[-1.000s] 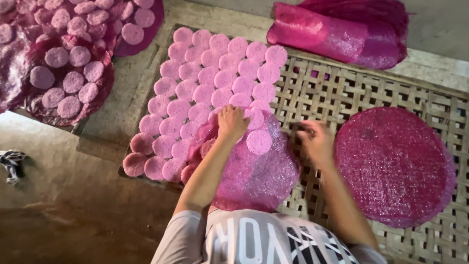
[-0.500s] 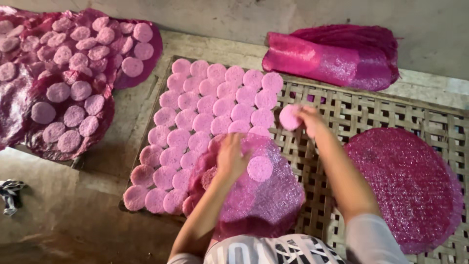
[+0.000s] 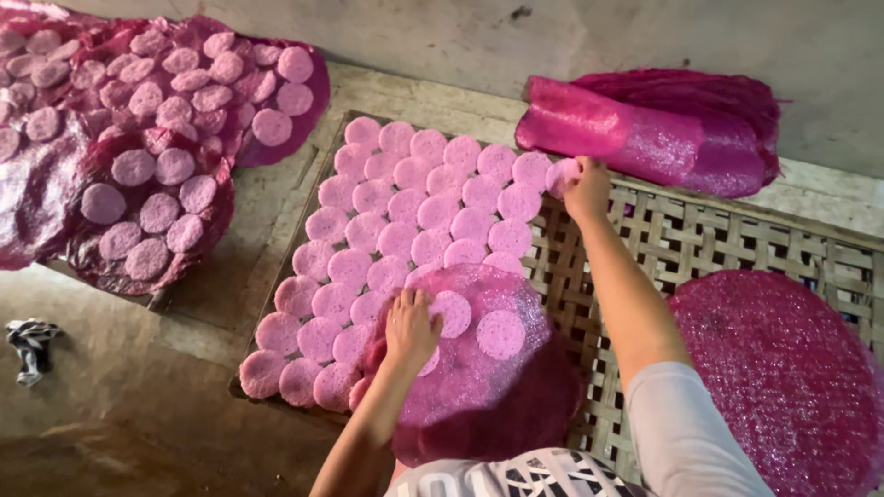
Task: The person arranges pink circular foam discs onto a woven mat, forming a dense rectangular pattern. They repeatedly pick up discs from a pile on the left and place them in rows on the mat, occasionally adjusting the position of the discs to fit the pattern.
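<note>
So, nearest to me at about 6 o'clock there's a round magenta mesh sheet (image 3: pixel 488 387) lying on the woven bamboo drying rack (image 3: pixel 700 248), with a couple of thin pink round wafers (image 3: pixel 502 333) sitting on it. My left hand (image 3: pixel 411 329) lies flat on that sheet, fingers spread and closed on nothing, just pressing on a wafer at the sheet's 10 o'clock edge.

Further out, around 12 o'clock, my right hand (image 3: pixel 586 189) pinches one pale pink disc (image 3: pixel 560 175) in a narrow fingertip grip, right at the end of the top row of the laid-out grid of pink discs (image 3: pixel 405 230) covering the rack's left half.

My guess is these discs are very light, thin and a bit floppy, probably tear or crack easily, so taking one by the rim with fingertips seems the way, no squeezing.

At 3 o'clock is another bare round magenta mesh sheet (image 3: pixel 783 377). Farther, at 1 o'clock, a pile of folded magenta mesh sheets (image 3: pixel 654 129). Way off at 10 o'clock, dark red sheets loaded with more discs (image 3: pixel 147 156).
</note>
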